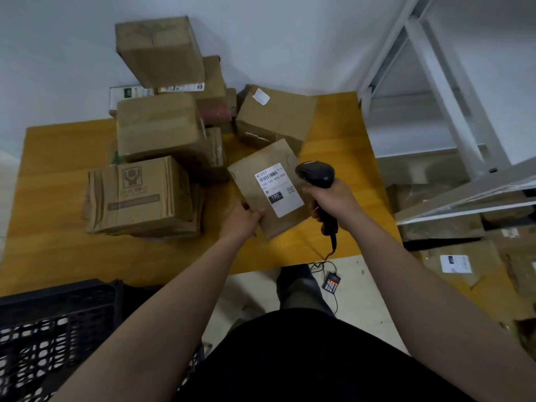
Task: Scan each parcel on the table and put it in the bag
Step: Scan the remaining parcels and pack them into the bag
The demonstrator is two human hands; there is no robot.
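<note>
Left hand (242, 220), parcel (249, 177), scanner (316, 173), label (279, 195) "150"

Brown parcel (262, 181), black scanner (317, 177), yellow table (58, 198).

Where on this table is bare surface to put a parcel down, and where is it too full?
The widest bare patch of the table is front left, between the printed box and the black crate. A narrower strip lies along the right edge, between the labelled parcel and the shelf frame. Stacked boxes crowd the back centre.
</note>
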